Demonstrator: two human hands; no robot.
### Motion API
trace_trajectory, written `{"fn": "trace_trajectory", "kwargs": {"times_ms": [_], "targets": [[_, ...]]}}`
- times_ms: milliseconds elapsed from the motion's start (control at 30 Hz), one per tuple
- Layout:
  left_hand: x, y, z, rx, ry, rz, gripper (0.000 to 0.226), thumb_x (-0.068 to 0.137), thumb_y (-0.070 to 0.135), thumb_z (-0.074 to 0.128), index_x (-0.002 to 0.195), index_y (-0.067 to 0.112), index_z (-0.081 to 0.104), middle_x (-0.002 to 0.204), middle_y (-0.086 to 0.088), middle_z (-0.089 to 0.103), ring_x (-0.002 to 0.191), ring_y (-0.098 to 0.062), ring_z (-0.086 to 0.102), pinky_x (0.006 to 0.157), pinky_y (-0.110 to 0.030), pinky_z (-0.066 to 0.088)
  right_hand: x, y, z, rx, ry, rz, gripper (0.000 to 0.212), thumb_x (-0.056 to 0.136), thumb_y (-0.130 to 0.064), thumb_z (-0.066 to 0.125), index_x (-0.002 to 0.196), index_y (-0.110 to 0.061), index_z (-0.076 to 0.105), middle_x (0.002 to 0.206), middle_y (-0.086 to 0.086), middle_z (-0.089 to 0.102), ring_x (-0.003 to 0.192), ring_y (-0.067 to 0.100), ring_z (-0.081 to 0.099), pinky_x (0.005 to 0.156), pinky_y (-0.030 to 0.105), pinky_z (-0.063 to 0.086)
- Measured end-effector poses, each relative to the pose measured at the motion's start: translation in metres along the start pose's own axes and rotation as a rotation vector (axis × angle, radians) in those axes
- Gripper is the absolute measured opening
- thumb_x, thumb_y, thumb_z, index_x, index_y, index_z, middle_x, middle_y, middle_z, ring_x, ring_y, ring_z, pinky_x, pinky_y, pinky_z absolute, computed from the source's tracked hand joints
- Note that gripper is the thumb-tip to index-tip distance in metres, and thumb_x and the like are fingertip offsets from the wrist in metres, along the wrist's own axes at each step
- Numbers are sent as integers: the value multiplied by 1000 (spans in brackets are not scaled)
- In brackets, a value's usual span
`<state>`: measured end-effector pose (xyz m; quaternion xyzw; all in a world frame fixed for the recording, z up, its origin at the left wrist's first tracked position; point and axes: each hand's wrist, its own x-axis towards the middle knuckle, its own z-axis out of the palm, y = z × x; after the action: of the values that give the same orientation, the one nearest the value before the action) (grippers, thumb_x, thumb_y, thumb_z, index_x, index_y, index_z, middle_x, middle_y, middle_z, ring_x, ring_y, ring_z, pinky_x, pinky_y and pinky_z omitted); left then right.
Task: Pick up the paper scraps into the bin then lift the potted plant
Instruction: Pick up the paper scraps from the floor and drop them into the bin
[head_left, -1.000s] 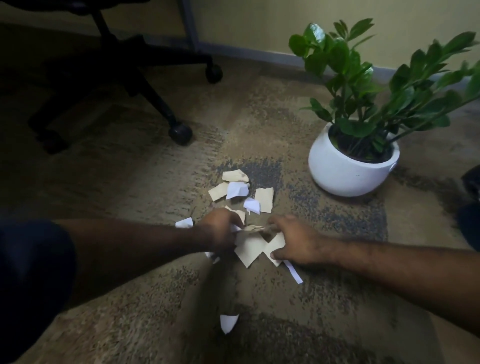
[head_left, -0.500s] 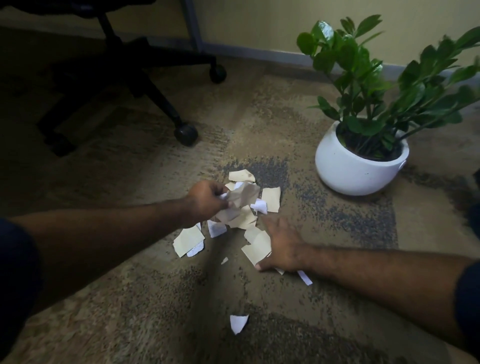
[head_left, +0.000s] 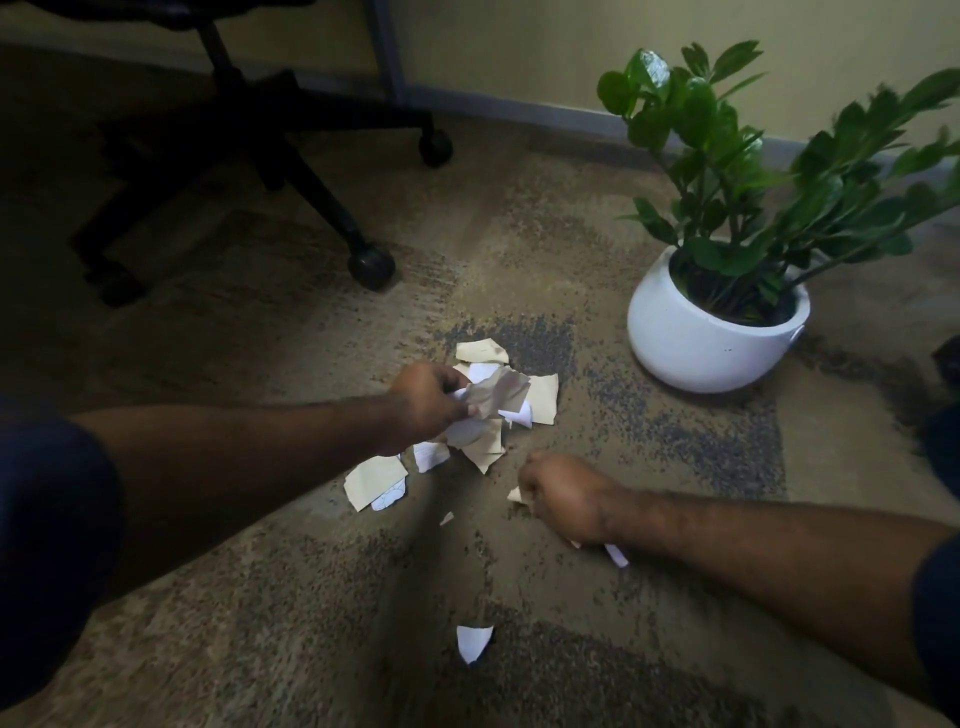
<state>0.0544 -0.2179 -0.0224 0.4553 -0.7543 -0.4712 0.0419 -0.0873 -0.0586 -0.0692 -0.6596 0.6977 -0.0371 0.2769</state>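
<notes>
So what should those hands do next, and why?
Probably sweep up the loose scraps still on the carpet. The left hand grips a crumpled bunch, the right hand is closed on a few, yet a tan piece and a lone white scrap remain. No bin is visible.

Left hand (head_left: 428, 402) clutching paper scraps (head_left: 493, 397); right hand (head_left: 563, 496) fisted on carpet (head_left: 311, 597).

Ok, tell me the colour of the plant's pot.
White, a plain glossy pot, seen in the head view.
</notes>
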Motion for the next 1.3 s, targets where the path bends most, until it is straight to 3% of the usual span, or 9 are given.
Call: {"fn": "trace_trajectory", "kwargs": {"times_ms": [167, 267, 333, 467, 700, 900, 1100, 1200, 1300], "targets": [[0, 10, 5, 38, 3, 25, 17, 81, 13, 75, 94, 1, 72, 85, -12, 67, 76, -18, 55, 65, -30, 40, -15, 28, -38, 236, 120, 197, 14, 80, -4, 64, 89, -15, 65, 78, -10, 61, 71, 14, 59, 63, 20, 44], [-2, 13, 7, 46, 5, 28, 19, 81, 13, 75, 95, 1, 72, 89, -13, 67, 79, -18, 56, 67, -30, 42, -30, 39, -45, 487, -91, 338, 69, 75, 11, 65, 136, -14, 45, 89, 1, 60, 50, 16, 58, 44, 27, 48], [-2, 14, 7, 45, 16, 26, 17, 81, 13, 75, 94, 3, 73, 94, -16, 71, 80, -19, 58, 68, -30, 44, -39, 37, -36, 370, -259, 328, 86, 77, 8, 67, 149, -13, 25, 98, 9, 59, 55, 18, 58, 50, 34, 50], [-4, 16, 7, 67, 2, 31, 17, 80, 14, 76, 93, 3, 73, 93, -16, 71, 77, -18, 56, 65, -29, 42, -42, 25, -9, -52, -195, 229, 58, 78, -11, 69, 129, -14, 42, 118, 12, 61, 98, 27, 62, 82, 33, 52], [-6, 29, 21, 71, 11, 83, 16, 80, 16, 75, 88, 2, 72, 76, -5, 59, 72, -14, 50, 62, -27, 38, -41, 27, -10, -154, -186, 234, 38, 85, -20, 66, 118, -9, 54, 123, 12, 60, 111, 30, 57, 87, 30, 44], [-5, 40, 41, 115, 2, 143, 11, 74, 14, 80, 76, 7, 71, 66, 1, 54, 67, -12, 45, 61, -25, 35, -57, 39, -39, 19, -21, 377, 18, 85, -18, 66, 102, -12, 66, 104, 8, 69, 97, 22, 64, 71, 21, 39], [-7, 55, 52, 86, -32, 168, 30, 70, 15, 82, 53, 20, 58, 51, 12, 51, 50, -3, 44, 41, -15, 31, -94, 66, -77, 276, 170, 440, 12, 81, -11, 72, 78, -17, 63, 78, 11, 71, 62, 21, 65, 54, 27, 50], [-10, 70, 60, 38, -69, 175, 21, 69, 15, 84, 61, 20, 65, 58, 6, 60, 54, -7, 51, 48, -15, 39, -117, 74, -94, 422, 240, 443, 18, 83, -3, 71, 79, -15, 58, 73, 15, 66, 56, 31, 65, 57, 44, 57], [-16, 88, 68, -51, -119, 192, 13, 68, 13, 85, 75, 11, 73, 71, -7, 68, 63, -15, 58, 62, -29, 47, -141, 78, -113, 495, 338, 428, 25, 82, 1, 70, 75, -17, 54, 69, 12, 62, 49, 25, 60, 50, 34, 53]]}}
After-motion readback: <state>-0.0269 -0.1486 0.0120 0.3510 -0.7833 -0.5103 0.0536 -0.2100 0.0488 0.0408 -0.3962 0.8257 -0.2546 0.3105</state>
